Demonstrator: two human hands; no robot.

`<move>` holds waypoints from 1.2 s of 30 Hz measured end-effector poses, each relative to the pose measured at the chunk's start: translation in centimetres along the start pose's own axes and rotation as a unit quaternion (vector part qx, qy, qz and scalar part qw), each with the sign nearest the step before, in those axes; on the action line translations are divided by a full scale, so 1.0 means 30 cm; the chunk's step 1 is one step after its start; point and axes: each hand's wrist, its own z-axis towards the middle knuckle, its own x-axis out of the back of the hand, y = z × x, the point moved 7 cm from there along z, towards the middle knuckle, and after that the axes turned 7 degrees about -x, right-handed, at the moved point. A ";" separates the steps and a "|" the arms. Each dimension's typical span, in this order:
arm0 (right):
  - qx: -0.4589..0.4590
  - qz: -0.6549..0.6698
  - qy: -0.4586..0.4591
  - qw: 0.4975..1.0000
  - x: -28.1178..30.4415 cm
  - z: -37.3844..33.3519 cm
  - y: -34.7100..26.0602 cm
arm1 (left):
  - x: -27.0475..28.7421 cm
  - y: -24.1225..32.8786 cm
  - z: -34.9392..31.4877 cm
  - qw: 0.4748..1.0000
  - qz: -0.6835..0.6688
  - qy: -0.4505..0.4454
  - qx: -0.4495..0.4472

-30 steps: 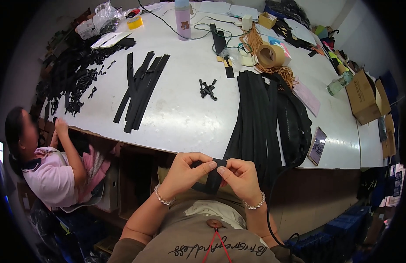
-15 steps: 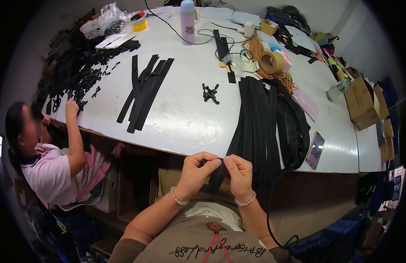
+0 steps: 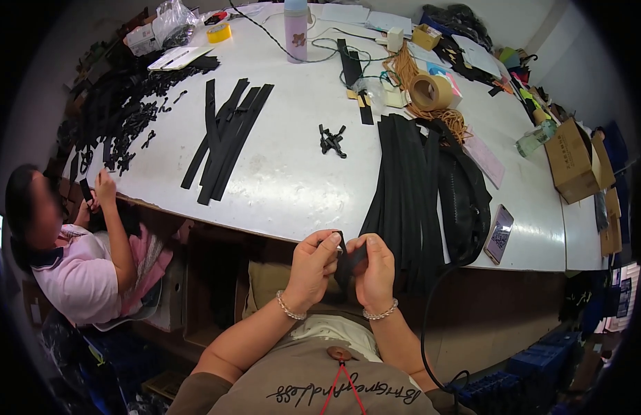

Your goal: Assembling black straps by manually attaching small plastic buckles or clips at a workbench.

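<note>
Just in front of the table's near edge, both hands hold a black strip (image 3: 344,271) that looks like zipper tape. The thumb and fingers of my left hand (image 3: 312,268) pinch its upper end, where something small and pale shows at the fingertips. My right hand (image 3: 374,273) closes on the strip's other side. Its lower part hangs between the palms, partly hidden. Beyond my right hand, a thick bundle of long black strips (image 3: 407,194) lies over the table edge. A small pile of black zipper pulls (image 3: 331,141) sits farther off.
On the white table (image 3: 293,180) lie more black strips (image 3: 227,142) and, far left, a heap of small black parts (image 3: 130,114). A phone (image 3: 499,234), a black bag (image 3: 462,194), a tape roll (image 3: 431,93) and a bottle (image 3: 296,34) are there. A co-worker (image 3: 71,256) sits left.
My hands have risen slightly and moved a little apart at the fingertips, turning the black strip more upright between them. The co-worker's hands have moved and now hold a black strip.
</note>
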 end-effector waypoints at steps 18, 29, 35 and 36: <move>0.081 -0.177 0.015 0.981 -0.040 -0.034 -0.043 | 0.017 -0.065 0.004 0.994 -0.079 0.021 0.076; 0.016 0.002 0.035 0.999 0.101 -0.044 -0.020 | -0.035 0.015 -0.033 0.988 0.056 -0.125 0.072; -0.012 0.012 -0.005 1.000 0.089 -0.081 -0.022 | -0.029 0.070 -0.037 0.981 0.166 -0.099 -0.023; -0.022 0.018 -0.019 0.999 0.082 -0.085 -0.019 | -0.027 0.076 -0.036 0.979 0.176 -0.095 -0.037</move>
